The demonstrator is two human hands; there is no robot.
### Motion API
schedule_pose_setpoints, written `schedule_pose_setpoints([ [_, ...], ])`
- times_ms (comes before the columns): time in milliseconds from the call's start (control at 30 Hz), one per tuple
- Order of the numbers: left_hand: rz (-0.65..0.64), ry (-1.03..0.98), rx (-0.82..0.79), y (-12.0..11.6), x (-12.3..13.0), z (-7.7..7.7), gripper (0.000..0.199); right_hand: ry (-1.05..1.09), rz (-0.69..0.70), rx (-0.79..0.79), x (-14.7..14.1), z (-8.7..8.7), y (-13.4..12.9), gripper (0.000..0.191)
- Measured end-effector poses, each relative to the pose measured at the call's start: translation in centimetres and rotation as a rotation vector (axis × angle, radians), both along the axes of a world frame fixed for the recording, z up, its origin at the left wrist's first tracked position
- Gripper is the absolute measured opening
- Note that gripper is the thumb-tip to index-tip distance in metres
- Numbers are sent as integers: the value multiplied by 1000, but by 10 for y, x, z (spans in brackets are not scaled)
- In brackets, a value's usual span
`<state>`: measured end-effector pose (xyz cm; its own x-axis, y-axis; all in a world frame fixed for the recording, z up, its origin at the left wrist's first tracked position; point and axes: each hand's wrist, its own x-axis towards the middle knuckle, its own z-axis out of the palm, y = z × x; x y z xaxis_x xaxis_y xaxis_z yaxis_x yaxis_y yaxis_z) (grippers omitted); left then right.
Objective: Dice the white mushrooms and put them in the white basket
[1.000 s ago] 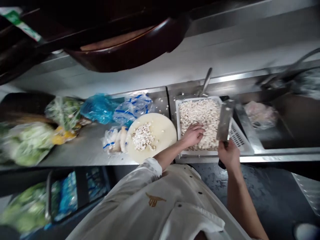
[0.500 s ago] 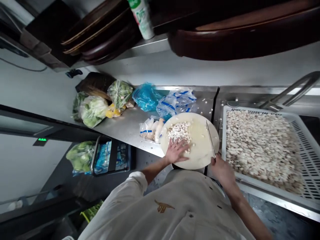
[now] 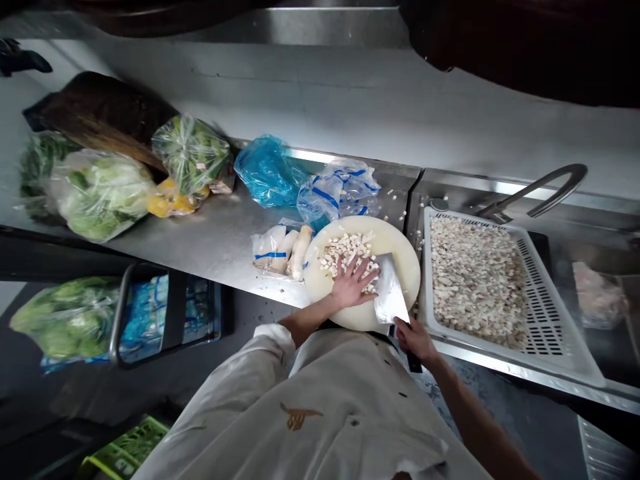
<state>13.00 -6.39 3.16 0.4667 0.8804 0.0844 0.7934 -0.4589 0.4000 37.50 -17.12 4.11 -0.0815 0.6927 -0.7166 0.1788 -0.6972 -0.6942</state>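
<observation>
A round cutting board (image 3: 403,250) lies on the steel counter in front of me. On its left half is a heap of diced mushroom (image 3: 344,252), pale cubes with some brown edges. My left hand (image 3: 351,285) rests over the near side of the heap, its fingers spread. My right hand (image 3: 414,337) grips the dark handle of a cleaver (image 3: 389,290). The broad blade lies tilted nearly flat over the board, its edge against the right side of the heap, close to my left fingertips. Whole pale mushrooms (image 3: 299,252), some in a clear bag, sit left of the board.
A white perforated tray (image 3: 545,307) full of chopped mushroom stands at the right, by a faucet (image 3: 545,187). Crumpled plastic bags (image 3: 340,190) lie behind the board. Bagged greens (image 3: 103,193) stand at the far left. A cart (image 3: 170,313) is below the counter's left edge.
The cleaver has moved left and turned from upright on edge to lying broadside against the mushroom heap. My left hand stays spread on the dice. The view has swung down and to the right.
</observation>
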Motion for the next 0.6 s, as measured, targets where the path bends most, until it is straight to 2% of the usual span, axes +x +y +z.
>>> schedule_pose_setpoints([
  [100,149,-26,9,6,9,2,60,131,-25,-62,-24,0,-4,55],
  [200,291,-77,1,11,12,3,44,254,15,-55,-46,10,-2,47],
  [300,360,-103,11,10,19,11,33,354,25,-62,-45,23,1,45],
  [367,357,-121,47,10,34,23,30,406,17,-61,-27,34,0,45],
  [433,316,-163,96,13,62,41,28,449,-8,-45,0,48,-5,45],
  [533,182,-272,161,24,126,70,25,467,-106,21,51,73,-17,47],
  [600,71,-357,195,34,178,83,25,437,-184,83,86,90,-28,45],
])
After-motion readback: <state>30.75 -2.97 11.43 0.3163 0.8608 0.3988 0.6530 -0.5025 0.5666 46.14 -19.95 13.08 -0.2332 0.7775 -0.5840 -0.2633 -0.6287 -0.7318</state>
